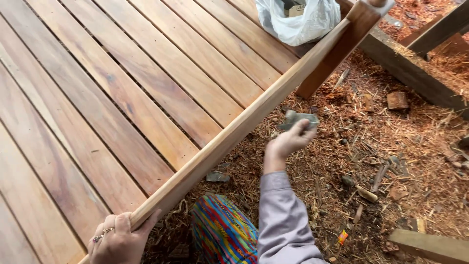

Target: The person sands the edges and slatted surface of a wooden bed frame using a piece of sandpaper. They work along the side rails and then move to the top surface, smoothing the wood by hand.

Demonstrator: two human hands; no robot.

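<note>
A slatted wooden bed frame [122, 107] fills the left side, its long side rail [244, 122] running diagonally from the bottom left to a corner post [337, 49] at the top right. My left hand [119, 239], with rings on two fingers, grips the near end of the rail. My right hand [288, 143], in a grey sleeve, is raised just beside the rail's outer face and pinches a worn grey piece of sandpaper [299, 119] between its fingertips. My knee in bright striped cloth [222, 230] shows below.
The ground on the right is covered in wood shavings and sawdust [391, 161], with small wood offcuts scattered about. A white plastic bag [298, 19] lies on the slats at the top. Dark timber beams [415, 63] cross the top right; a plank [430, 244] lies at the bottom right.
</note>
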